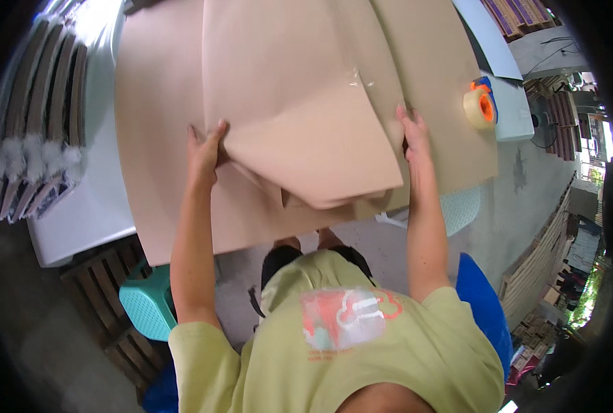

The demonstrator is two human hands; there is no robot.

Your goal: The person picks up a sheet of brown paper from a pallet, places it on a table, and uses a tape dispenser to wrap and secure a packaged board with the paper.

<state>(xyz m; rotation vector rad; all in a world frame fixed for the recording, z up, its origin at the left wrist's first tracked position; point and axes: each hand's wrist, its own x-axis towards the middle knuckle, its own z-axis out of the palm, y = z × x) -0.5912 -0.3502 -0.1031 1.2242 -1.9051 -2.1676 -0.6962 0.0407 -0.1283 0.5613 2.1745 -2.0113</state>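
A large brown cardboard carton (299, 131), partly folded, lies in front of me with its near flap raised and bent. My left hand (206, 151) grips its left folded edge, thumb on the upper side and the other fingers partly hidden. On the opposite side my right hand (414, 134) holds the right edge, some of its fingers out of sight behind the board. A piece of clear tape (356, 79) shines on the carton's upper right part. Beneath it spreads a wider flat cardboard sheet (162, 138), its near edge close to my body.
An orange and blue tape dispenser (481, 107) with a roll rests at the sheet's right side. To the left, wrapped board bundles (45, 103) stand on a white table (79, 220). Green stools (147, 306) and a wooden pallet (107, 289) are low down; a blue object (482, 303) is right of me.
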